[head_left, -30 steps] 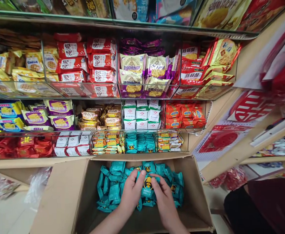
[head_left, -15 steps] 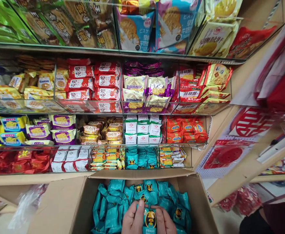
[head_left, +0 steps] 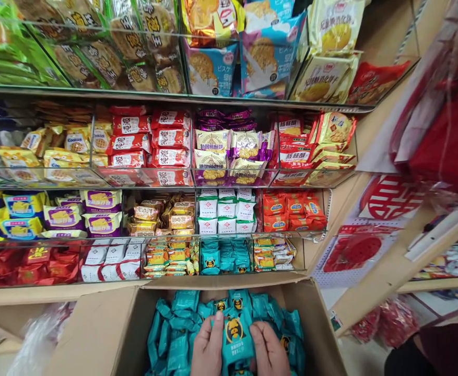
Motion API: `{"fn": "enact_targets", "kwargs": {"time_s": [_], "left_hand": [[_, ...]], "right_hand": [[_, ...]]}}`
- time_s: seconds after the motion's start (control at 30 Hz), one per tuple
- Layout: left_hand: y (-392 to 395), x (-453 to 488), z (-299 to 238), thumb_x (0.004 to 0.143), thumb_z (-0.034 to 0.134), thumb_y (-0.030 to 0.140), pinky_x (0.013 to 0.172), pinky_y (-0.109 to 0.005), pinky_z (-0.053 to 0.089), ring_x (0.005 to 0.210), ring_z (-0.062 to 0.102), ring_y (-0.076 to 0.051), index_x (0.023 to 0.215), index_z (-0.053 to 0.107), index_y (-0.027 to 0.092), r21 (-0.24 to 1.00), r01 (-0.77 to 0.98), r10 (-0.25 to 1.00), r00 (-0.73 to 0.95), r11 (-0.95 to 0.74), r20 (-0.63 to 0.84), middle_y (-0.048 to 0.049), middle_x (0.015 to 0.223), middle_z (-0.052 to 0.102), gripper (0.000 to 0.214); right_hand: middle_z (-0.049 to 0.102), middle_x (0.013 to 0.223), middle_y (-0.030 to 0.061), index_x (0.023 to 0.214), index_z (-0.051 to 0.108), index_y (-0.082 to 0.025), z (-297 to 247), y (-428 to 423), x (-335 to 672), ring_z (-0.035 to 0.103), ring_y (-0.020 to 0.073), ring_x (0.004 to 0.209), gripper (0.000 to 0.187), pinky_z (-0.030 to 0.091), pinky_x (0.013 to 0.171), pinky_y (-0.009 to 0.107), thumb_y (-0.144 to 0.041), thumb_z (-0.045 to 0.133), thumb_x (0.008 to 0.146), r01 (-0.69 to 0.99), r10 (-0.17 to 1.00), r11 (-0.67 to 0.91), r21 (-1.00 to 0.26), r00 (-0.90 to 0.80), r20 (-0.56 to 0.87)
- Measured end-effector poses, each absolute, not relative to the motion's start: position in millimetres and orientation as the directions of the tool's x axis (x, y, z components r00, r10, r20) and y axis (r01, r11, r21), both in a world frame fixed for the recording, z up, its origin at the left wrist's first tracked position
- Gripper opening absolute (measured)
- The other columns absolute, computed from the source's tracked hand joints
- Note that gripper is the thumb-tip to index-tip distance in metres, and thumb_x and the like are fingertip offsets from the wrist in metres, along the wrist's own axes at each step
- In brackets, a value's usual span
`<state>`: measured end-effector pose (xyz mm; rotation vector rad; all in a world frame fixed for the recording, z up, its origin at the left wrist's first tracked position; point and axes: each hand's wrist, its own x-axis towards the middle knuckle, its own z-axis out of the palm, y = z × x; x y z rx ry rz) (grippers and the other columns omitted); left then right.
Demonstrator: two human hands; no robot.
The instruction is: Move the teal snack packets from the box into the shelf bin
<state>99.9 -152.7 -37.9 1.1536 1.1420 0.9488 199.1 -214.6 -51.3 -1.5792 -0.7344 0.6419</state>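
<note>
My left hand and my right hand press together on a stack of teal snack packets with a black and gold logo, held between them over an open cardboard box. Many more teal packets fill the box beneath. Both hands are closed on the stack, fingers curled round its sides. On the lowest shelf just above the box, a glass compartment holds the same teal packets.
Glass shelves filled with biscuit and snack packs rise in front of me. A wooden counter edge with red decorations runs to the right. Clear plastic wrapping lies left of the box. A dark sleeve shows at lower right.
The camera has tilted up, so higher shelves show and the box sits lower in view. My hands have gathered the teal packets into a stack and lifted it slightly.
</note>
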Motion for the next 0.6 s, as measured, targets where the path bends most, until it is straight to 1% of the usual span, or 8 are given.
{"fn": "enact_targets", "kwargs": {"time_s": [0.07,0.13,0.2,0.3,0.37,0.43,0.5,0.6], "left_hand": [[-145.1,96.0,-24.9,0.069,0.05,0.052,0.062,-0.024,0.043,0.066,0.052,-0.016,0.065,0.055,0.019,0.994,0.108,0.96,0.276,0.025,-0.054,-0.0009,0.065,0.057,0.033],[-137.3,92.5,-7.5,0.07,0.053,0.045,0.071,-0.025,0.042,0.075,0.052,-0.016,0.079,0.06,0.019,0.974,0.184,0.913,0.405,-0.135,0.05,-0.0028,0.079,0.059,0.028],[-132.3,92.6,8.1,0.069,0.056,0.041,0.072,-0.025,0.041,0.076,0.052,-0.015,0.088,0.06,0.019,0.96,0.203,0.827,0.56,-0.193,0.048,-0.0038,0.084,0.059,0.029],[-134.8,99.8,19.6,0.068,0.057,0.04,0.061,-0.022,0.041,0.064,0.049,-0.012,0.082,0.06,0.016,0.983,0.168,0.746,0.664,-0.078,-0.054,-0.0014,0.071,0.057,0.028],[-141.3,105.9,19.8,0.07,0.055,0.041,0.056,-0.02,0.039,0.059,0.047,-0.01,0.078,0.057,0.016,0.994,0.091,0.787,0.608,0.064,-0.106,0.0012,0.065,0.054,0.027],[-147.9,110.2,16.7,0.07,0.055,0.041,0.057,-0.019,0.04,0.059,0.046,-0.009,0.078,0.053,0.017,0.983,-0.026,0.853,0.501,0.184,-0.146,0.0024,0.066,0.052,0.026],[-151.8,111.6,12.8,0.069,0.057,0.04,0.058,-0.019,0.04,0.059,0.046,-0.008,0.076,0.05,0.018,0.959,-0.121,0.886,0.426,0.256,-0.183,0.0033,0.066,0.052,0.025],[-151.4,109.4,6.8,0.066,0.06,0.039,0.055,-0.018,0.039,0.056,0.045,-0.008,0.072,0.047,0.018,0.941,-0.148,0.886,0.406,0.304,-0.222,0.005,0.062,0.049,0.025]], "right_hand": [[0.047,0.05,-0.0041,0.069,0.054,-0.02,-36.6,-216.0,212.9,0.043,0.0102,0.037,0.032,0.035,0.038,0.02,-0.049,0.042,0.077,0.184,0.83,-0.047,-0.982,0.554,0.063],[0.046,0.05,-0.0044,0.067,0.053,-0.02,-19.7,-217.0,226.7,0.042,0.0093,0.039,0.03,0.034,0.04,0.019,-0.045,0.041,0.079,0.288,0.906,-0.009,-0.958,0.407,0.114],[0.045,0.05,-0.0048,0.066,0.053,-0.02,-5.9,-216.9,236.1,0.041,0.0086,0.04,0.027,0.034,0.042,0.019,-0.041,0.043,0.08,0.343,0.941,0.027,-0.939,0.309,0.14],[0.045,0.051,-0.0047,0.069,0.054,-0.019,1.5,-215.9,236.0,0.043,0.0088,0.042,0.024,0.035,0.043,0.019,-0.04,0.045,0.078,0.257,0.933,0.034,-0.966,0.337,0.122],[0.047,0.055,-0.0042,0.08,0.055,-0.02,-2.9,-215.9,227.5,0.047,0.0101,0.047,0.024,0.039,0.045,0.019,-0.042,0.047,0.077,0.058,0.901,0.04,-0.997,0.429,0.062],[0.05,0.064,-0.0029,0.092,0.051,-0.021,-11.6,-216.4,216.7,0.051,0.012,0.056,0.029,0.043,0.049,0.021,-0.044,0.051,0.074,-0.154,0.892,0.06,-0.986,0.452,-0.016],[0.053,0.071,-0.0011,0.093,0.05,-0.02,-21.2,-216.8,207.4,0.053,0.014,0.064,0.033,0.046,0.053,0.023,-0.044,0.057,0.07,-0.27,0.934,0.039,-0.962,0.352,-0.061],[0.053,0.069,-0.0005,0.083,0.052,-0.017,-31.4,-217.1,200.2,0.052,0.0134,0.061,0.03,0.046,0.053,0.025,-0.042,0.06,0.068,-0.267,0.973,-0.008,-0.964,0.218,-0.069]]}}
